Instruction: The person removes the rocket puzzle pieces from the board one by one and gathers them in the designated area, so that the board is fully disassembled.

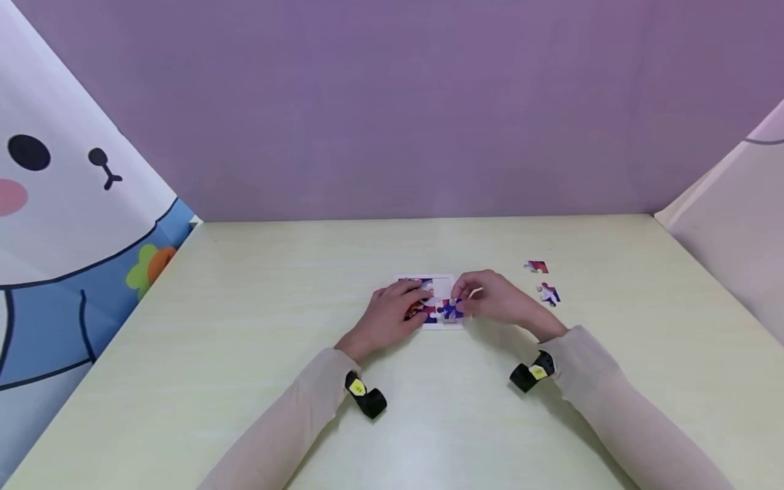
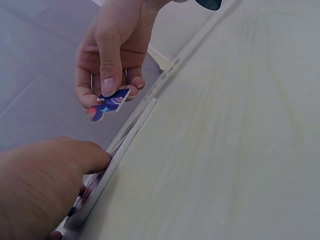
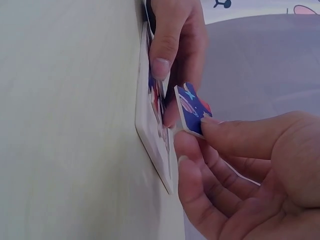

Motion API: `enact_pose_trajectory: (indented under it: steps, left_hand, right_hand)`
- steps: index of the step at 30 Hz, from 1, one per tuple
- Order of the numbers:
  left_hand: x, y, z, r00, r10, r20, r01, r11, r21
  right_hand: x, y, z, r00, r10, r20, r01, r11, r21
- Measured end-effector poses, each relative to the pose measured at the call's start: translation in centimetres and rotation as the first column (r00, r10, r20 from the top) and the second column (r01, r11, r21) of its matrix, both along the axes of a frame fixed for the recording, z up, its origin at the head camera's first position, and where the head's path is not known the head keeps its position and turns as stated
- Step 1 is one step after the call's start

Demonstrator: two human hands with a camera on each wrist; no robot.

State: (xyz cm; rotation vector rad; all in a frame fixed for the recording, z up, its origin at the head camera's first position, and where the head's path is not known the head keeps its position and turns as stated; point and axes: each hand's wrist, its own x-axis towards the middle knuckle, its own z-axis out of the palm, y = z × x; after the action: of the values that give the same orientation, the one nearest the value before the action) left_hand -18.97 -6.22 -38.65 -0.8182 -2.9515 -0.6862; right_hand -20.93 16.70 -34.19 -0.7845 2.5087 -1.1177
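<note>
The thumb and fingers of the right hand [image 1: 497, 297] pinch a blue jigsaw piece [image 3: 191, 111] printed with a star and a ringed planet, held tilted and clear of the puzzle tray [image 1: 442, 327], over its near right part in the head view. The left hand [image 1: 392, 314] rests on the tray's left side, fingers spread over pieces already lying inside. To the right, well apart from the tray, a red-and-purple piece [image 1: 538, 267] and a white-and-blue piece [image 1: 548, 295] lie on the pale surface [image 1: 429, 422].
</note>
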Motion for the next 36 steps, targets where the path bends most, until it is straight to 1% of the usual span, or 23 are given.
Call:
enact_pose_trajectory:
  steps: [5,13,16,24,36]
  left_hand:
    - [0.0,0.2,-0.1,1.0,0.005,0.004,-0.005,1.0,-0.009]
    - [0.0,0.1,0.1,1.0,-0.003,-0.009,0.003,1.0,0.004]
    - [0.0,0.1,0.0,1.0,-0.007,-0.011,0.007,1.0,0.003]
    - [-0.1,0.2,0.0,1.0,-0.01,-0.012,0.01,1.0,0.008]
    - [-0.2,0.1,0.0,1.0,-0.009,-0.013,0.009,1.0,0.016]
  right_hand:
    - [0.2,0.8,0.3,1.0,-0.029,-0.003,0.029,1.0,0.009]
    - [0.6,2.3,0.5,0.996,-0.076,-0.053,0.077,0.997,0.023]
    - [0.7,3.0,0.5,0.995,-0.081,-0.055,0.083,0.996,0.026]
    - [1.3,4.7,0.4,0.994,-0.097,-0.04,0.097,0.995,-0.017]
    - [1.8,7.3,0.1,0.988,-0.135,-0.079,0.134,0.991,-0.019]
